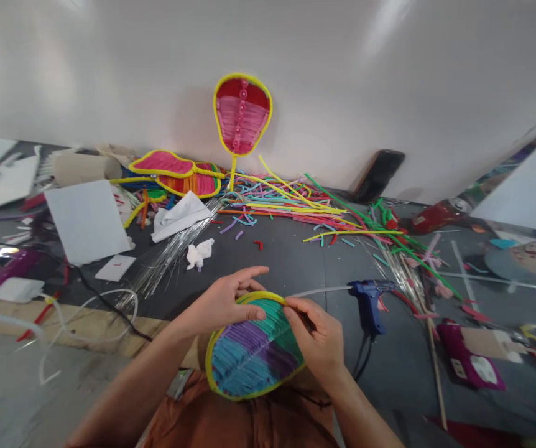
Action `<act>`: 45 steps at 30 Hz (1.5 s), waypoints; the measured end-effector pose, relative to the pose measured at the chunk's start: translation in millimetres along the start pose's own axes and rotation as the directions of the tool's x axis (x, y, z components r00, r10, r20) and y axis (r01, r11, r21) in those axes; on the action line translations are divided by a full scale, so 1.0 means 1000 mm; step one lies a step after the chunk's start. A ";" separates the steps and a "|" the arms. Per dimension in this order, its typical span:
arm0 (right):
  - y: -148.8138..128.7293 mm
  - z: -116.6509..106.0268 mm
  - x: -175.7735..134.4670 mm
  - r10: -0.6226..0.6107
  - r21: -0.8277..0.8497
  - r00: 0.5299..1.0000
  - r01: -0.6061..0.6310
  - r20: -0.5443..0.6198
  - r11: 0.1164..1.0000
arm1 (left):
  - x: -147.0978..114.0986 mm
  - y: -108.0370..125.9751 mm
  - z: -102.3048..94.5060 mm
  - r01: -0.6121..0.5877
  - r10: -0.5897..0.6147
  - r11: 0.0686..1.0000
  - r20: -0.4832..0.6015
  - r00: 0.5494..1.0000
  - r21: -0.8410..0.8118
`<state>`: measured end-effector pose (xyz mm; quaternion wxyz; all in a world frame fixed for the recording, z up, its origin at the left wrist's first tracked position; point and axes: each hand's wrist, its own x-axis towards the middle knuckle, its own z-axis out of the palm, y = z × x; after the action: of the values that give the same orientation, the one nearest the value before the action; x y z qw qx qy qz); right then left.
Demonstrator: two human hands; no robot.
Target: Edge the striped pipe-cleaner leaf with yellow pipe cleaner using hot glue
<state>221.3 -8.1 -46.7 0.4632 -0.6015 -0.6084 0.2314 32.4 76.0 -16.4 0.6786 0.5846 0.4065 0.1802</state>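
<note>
The person is holding a leaf-shaped panel of teal, purple and green pipe cleaners with a yellow fuzzy rim [254, 348] just above the lap, tilted toward the camera so its face and top edge are in plain view. The left hand [228, 302] is resting on the panel's upper left part, thumb lying across the purple strands and fingers loosely spread past the rim — it is steadying the piece rather than clamping it. The right hand [317, 336] is curled at the upper right edge, thumb and forefinger pinching the yellow rim where it is meeting the teal strands, seemingly pressing it into place.

A blue hot-glue gun [370, 298] is lying on the dark grey floor [296, 261] just right of the right hand, nozzle pointing left, close enough to grab. Farther back, a heap of loose coloured pipe cleaners [296, 202] is sprawling along the white wall [389, 74], and a finished pink-and-red panel with a yellow rim [242, 115] is leaning upright against it — out of the way.
</note>
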 end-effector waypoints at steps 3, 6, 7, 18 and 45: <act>0.001 -0.001 -0.003 0.018 0.015 1.000 -0.018 -0.019 1.000 | -0.007 -0.007 -0.004 0.016 -0.016 1.000 0.001 1.000 -0.018; 0.002 -0.003 -0.007 0.064 0.029 0.997 -0.063 -0.042 0.998 | -0.013 -0.014 -0.007 -0.017 0.015 0.983 -0.015 1.000 -0.182; 0.003 -0.004 -0.008 0.085 0.033 0.995 -0.083 -0.051 0.996 | -0.015 -0.015 -0.008 -0.040 0.035 0.967 -0.024 0.999 -0.250; 0.023 -0.033 -0.033 0.369 0.103 0.842 -0.359 -0.394 0.928 | -0.010 -0.004 -0.030 -0.150 0.112 0.987 -0.450 0.886 -0.050; 0.013 -0.013 -0.024 0.337 0.224 0.882 -0.274 -0.329 0.935 | -0.040 0.001 0.004 -0.076 0.068 0.970 0.044 0.997 0.232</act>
<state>235.7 -31.9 -58.3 0.5746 -0.6802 -0.3878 0.2382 11.8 44.7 -2.4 0.6052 0.6778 0.3913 0.1454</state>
